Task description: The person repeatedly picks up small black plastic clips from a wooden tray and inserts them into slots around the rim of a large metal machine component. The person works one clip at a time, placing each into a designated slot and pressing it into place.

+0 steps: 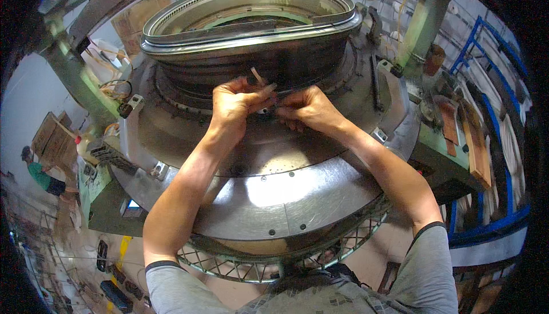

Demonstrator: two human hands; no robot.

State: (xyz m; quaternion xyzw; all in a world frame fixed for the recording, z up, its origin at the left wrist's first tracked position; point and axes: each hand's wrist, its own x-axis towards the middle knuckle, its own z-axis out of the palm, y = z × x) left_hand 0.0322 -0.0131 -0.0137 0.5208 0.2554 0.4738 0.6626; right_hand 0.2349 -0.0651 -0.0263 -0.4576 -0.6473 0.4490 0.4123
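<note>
Both hands meet over the round metal bed [246,191] of a large circular machine, in front of its dark central cylinder [251,65]. My left hand [235,103] is closed in a pinch, and a short, pale, narrow strip [256,75] sticks up from its fingers. Close beside it, to the right, my right hand [311,110] has its fingertips drawn together, low against the bed. Whatever those fingers hold, if anything, is too small and hidden to name. Between the two hands a small bright metal spot shows on the bed.
A shiny toothed ring [251,42] tops the cylinder. Green uprights [426,25] flank the machine, with a blue rack [494,102] beyond on the right. Small metal blocks [160,170] sit along the bed's rim. A person [43,171] in green stands far left.
</note>
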